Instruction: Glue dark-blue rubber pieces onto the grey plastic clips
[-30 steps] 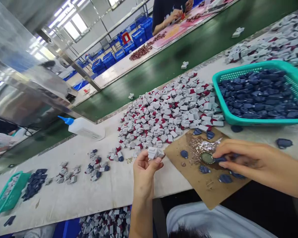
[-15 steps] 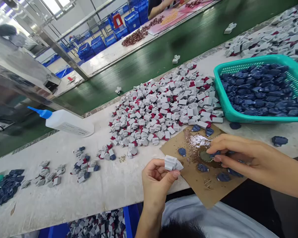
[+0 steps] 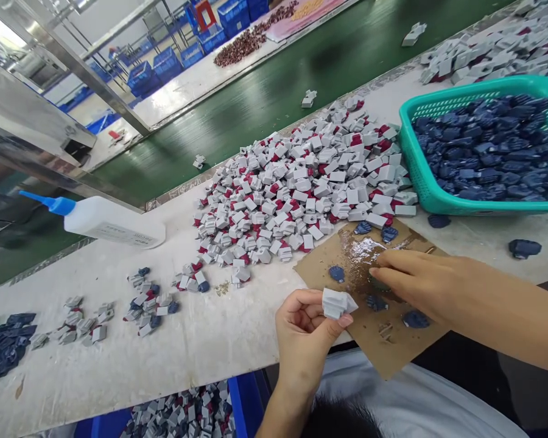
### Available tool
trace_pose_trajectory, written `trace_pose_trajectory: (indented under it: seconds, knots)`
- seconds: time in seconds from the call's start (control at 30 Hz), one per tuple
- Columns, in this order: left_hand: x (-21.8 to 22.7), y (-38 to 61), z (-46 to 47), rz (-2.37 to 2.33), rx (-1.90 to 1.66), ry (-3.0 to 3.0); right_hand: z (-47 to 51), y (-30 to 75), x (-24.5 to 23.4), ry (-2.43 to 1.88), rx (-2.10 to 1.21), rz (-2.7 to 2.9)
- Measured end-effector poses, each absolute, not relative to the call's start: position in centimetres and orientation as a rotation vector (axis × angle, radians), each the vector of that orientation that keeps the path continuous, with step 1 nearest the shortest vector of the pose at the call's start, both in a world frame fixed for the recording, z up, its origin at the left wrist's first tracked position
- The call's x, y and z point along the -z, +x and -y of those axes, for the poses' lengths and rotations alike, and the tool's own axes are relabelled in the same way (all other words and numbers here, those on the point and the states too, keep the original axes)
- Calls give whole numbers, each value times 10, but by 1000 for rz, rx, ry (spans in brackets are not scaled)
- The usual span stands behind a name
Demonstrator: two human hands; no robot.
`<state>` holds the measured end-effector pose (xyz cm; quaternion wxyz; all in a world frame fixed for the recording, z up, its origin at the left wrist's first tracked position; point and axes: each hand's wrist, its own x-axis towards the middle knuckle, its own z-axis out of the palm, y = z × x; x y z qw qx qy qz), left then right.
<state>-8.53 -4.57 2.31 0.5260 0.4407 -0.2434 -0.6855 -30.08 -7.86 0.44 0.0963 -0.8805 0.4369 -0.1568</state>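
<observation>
My left hand [image 3: 305, 331] pinches a small grey plastic piece [image 3: 336, 302] between thumb and fingers, held just above the near edge of the white table [image 3: 119, 359]. My right hand [image 3: 415, 281] rests on a brown cardboard sheet [image 3: 369, 328], fingers pressed together over a glossy glue patch [image 3: 361, 252]; what lies under the fingertips is hidden. Small dark blue pieces [image 3: 337, 273] lie on the cardboard around that hand.
A big heap of grey and red pieces [image 3: 301, 194] lies beyond the cardboard. A teal basket [image 3: 420, 182] of dark blue pieces stands at right. A white glue bottle [image 3: 112, 224] with a blue nozzle lies at left. Behind runs a green conveyor belt [image 3: 274, 97].
My left hand has carried the grey piece to the right, closer to the cardboard. My right hand has slid a little up the glue patch, covering the round green spot.
</observation>
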Motion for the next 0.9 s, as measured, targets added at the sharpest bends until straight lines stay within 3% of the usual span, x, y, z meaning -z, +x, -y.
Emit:
trace_pose_trajectory:
  seconds: [0.13,0.37,0.9]
  knots:
    - [-24,-82,46,649,1590,1055,89,-295,-28,-2578,504,-1104]
    - [-27,-84,44,732,1511,985,79,-279,-70,-2208,912,-1172]
    - [-22,-66,45,966,1541,785,66,-254,-86,-2203,511,-1106]
